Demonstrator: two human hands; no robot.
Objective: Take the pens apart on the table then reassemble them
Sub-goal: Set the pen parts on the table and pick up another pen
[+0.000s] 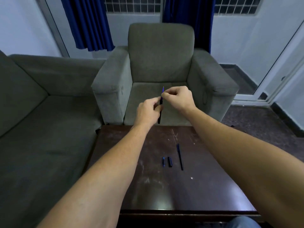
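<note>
I hold a black pen barrel (159, 116) upright above the table's far edge. My left hand (148, 112) grips the barrel around its middle. My right hand (178, 97) pinches the blue refill (163, 90) that sticks up out of the barrel's top. On the dark wooden table (213, 186) lie a second black pen with a blue end (179, 156), a short black cap (170, 161) and a small blue piece (164, 161), side by side near the middle.
A grey armchair (161, 66) stands just beyond the table. A grey sofa (41, 112) runs along the left. Blue curtains (88, 23) hang at the back wall. My knee in jeans (245, 222) shows at the bottom right.
</note>
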